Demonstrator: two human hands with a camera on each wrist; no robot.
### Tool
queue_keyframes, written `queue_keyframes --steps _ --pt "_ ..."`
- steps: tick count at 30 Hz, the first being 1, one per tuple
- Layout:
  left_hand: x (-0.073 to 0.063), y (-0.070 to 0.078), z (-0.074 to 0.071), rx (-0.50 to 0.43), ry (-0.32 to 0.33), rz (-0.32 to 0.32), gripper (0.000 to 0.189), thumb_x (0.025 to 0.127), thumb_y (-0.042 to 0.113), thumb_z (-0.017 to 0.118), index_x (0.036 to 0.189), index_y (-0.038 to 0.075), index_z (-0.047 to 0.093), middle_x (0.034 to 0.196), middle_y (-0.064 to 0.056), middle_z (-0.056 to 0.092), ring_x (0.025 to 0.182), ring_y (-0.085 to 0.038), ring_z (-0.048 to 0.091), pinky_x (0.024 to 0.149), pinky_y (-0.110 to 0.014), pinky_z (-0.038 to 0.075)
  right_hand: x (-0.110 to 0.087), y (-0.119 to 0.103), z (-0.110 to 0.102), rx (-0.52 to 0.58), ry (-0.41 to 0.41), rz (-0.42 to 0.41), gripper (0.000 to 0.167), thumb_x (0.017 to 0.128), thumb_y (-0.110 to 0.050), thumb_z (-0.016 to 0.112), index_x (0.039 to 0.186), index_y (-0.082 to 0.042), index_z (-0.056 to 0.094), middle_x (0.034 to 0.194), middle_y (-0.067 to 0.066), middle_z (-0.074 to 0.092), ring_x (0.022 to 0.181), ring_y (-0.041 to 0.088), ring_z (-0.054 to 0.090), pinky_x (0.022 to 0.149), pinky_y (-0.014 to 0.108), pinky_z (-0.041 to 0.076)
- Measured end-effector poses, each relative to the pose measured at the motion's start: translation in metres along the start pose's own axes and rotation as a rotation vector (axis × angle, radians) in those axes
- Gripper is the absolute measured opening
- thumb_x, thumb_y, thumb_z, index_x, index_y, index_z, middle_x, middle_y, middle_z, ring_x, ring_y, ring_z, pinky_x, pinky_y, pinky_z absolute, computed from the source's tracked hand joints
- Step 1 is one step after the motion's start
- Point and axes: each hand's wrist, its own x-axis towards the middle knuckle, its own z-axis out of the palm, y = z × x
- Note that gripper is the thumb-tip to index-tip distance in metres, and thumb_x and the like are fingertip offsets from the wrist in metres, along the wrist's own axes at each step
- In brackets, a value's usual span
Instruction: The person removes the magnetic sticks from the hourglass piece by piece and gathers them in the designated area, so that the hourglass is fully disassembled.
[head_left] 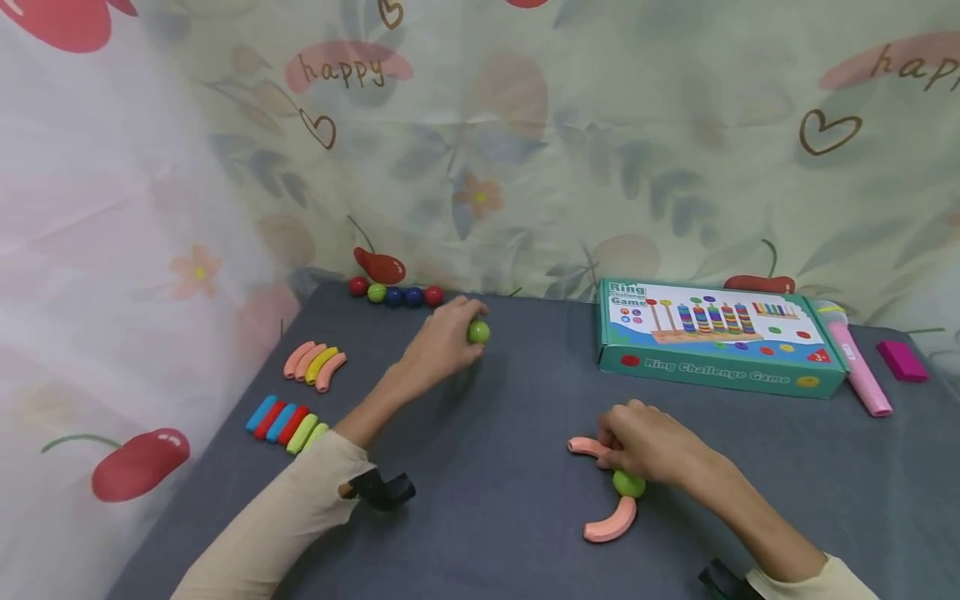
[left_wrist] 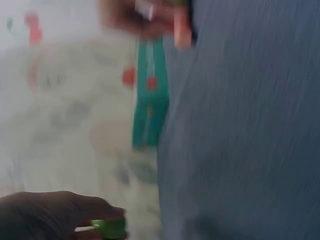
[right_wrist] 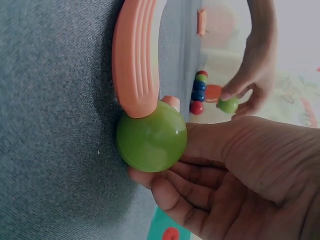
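Observation:
My left hand [head_left: 446, 340] pinches a green ball [head_left: 478, 332] above the back middle of the table; the left wrist view shows this ball [left_wrist: 110, 228] blurred at the fingertips. Nearer the front right, my right hand [head_left: 652, 442] grips one end of a curved pink piece [head_left: 587, 447]. Close against that hand sits a second green ball [head_left: 628, 484]. In the right wrist view this ball [right_wrist: 152, 137] touches the end of another curved pink piece [right_wrist: 137, 60], and it hides most of the gripped piece [right_wrist: 171, 102] and some fingertips.
Red, green and blue balls [head_left: 393, 297] line the back edge. At left lie curved pink and yellow pieces [head_left: 315, 365] and a row of blue, red and green sticks [head_left: 281, 423]. A Ring Challenge Game box [head_left: 720, 337], pink microphone [head_left: 858, 367] and magenta block [head_left: 902, 361] occupy the back right.

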Motion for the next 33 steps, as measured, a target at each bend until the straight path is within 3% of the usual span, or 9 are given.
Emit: queue_keyframes --steps 3,6,10,15,22,28,33 --pt "0.018 -0.028 -0.004 -0.01 0.105 0.005 0.037 0.09 0.005 0.078 0.125 0.002 0.068 0.122 -0.017 0.07 0.106 -0.031 0.069 0.091 -0.048 0.058 0.0 0.0 0.001 0.003 -0.004 0.003 0.018 0.088 -0.016 0.084 0.077 -0.013 0.071 0.066 -0.002 0.056 0.057 0.01 0.051 0.052 0.023 0.037" --pt "0.036 -0.05 -0.002 -0.021 0.154 0.054 0.032 0.091 0.005 0.078 0.122 0.001 0.07 0.12 -0.017 0.072 0.108 -0.032 0.069 0.094 -0.047 0.057 0.001 0.001 0.001 0.008 -0.007 0.009 0.015 0.088 -0.016 0.085 0.08 -0.012 0.073 0.067 -0.002 0.057 0.058 0.01 0.051 0.052 0.023 0.037" --pt "0.056 -0.071 0.004 0.029 0.139 0.121 0.035 0.09 0.011 0.083 0.122 0.003 0.072 0.119 -0.015 0.074 0.108 -0.031 0.071 0.094 -0.046 0.057 0.001 0.004 0.001 0.009 -0.007 0.009 0.017 0.088 -0.016 0.084 0.078 -0.013 0.071 0.067 -0.002 0.056 0.058 0.01 0.051 0.052 0.023 0.037" --pt "0.071 -0.09 0.012 0.148 0.091 0.082 0.039 0.089 0.019 0.084 0.126 0.009 0.074 0.126 -0.011 0.072 0.117 -0.031 0.068 0.104 -0.059 0.049 0.001 0.004 0.0 0.008 -0.007 0.011 0.014 0.088 -0.017 0.084 0.081 -0.012 0.073 0.068 -0.002 0.058 0.058 0.01 0.052 0.053 0.023 0.038" --pt "0.076 -0.099 0.024 0.217 0.079 0.034 0.039 0.089 0.022 0.085 0.125 0.012 0.074 0.126 -0.01 0.073 0.116 -0.032 0.068 0.106 -0.065 0.044 0.002 0.001 -0.001 0.023 -0.012 0.059 0.017 0.086 -0.015 0.086 0.077 -0.014 0.072 0.065 -0.001 0.056 0.056 0.011 0.051 0.052 0.022 0.034" --pt "0.076 -0.098 0.024 0.25 0.07 0.014 0.039 0.09 0.016 0.083 0.128 0.011 0.073 0.129 -0.011 0.073 0.119 -0.034 0.067 0.11 -0.066 0.041 0.0 0.001 0.0 0.011 -0.003 0.019 0.021 0.089 -0.016 0.083 0.073 -0.015 0.069 0.063 -0.003 0.054 0.055 0.01 0.049 0.051 0.022 0.033" --pt "0.076 -0.095 0.026 0.271 0.062 0.017 0.042 0.091 0.011 0.081 0.131 0.009 0.07 0.131 -0.014 0.072 0.12 -0.037 0.067 0.111 -0.065 0.042 0.001 0.002 0.0 0.013 -0.013 0.04 0.02 0.089 -0.016 0.083 0.074 -0.016 0.07 0.065 -0.002 0.056 0.056 0.011 0.051 0.052 0.022 0.035"
